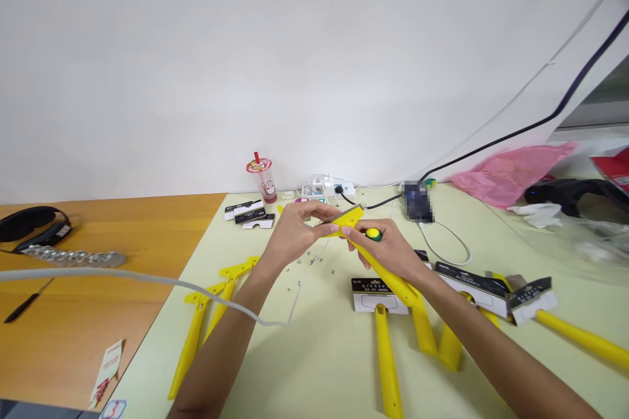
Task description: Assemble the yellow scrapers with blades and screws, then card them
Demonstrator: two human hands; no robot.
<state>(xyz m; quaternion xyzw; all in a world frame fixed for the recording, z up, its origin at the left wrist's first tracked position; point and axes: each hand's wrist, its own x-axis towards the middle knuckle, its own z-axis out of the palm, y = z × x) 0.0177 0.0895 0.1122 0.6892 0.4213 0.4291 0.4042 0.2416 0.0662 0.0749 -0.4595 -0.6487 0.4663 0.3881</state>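
My left hand (293, 234) pinches the head of a yellow scraper (350, 218) that carries a thin metal blade. My right hand (388, 247) is closed round the same scraper just below its head, thumb on the yellow plastic. Tucked in that hand too is a green-and-yellow handle (374, 234), seemingly a screwdriver's; its shaft is hidden. Small screws (299, 283) lie scattered on the table beneath. More yellow scrapers without visible blades (190, 340) rest by my left forearm. To the right lie scrapers with black-and-white cardboard sleeves (378, 296) on their heads.
Flat black cards (249, 212) and a plastic drink cup (265, 180) stand near the wall, beside a power strip (327, 186). A white cable (147, 280) hangs across the left foreground. A pink bag (508, 173) and clear plastic (584, 245) occupy the right side.
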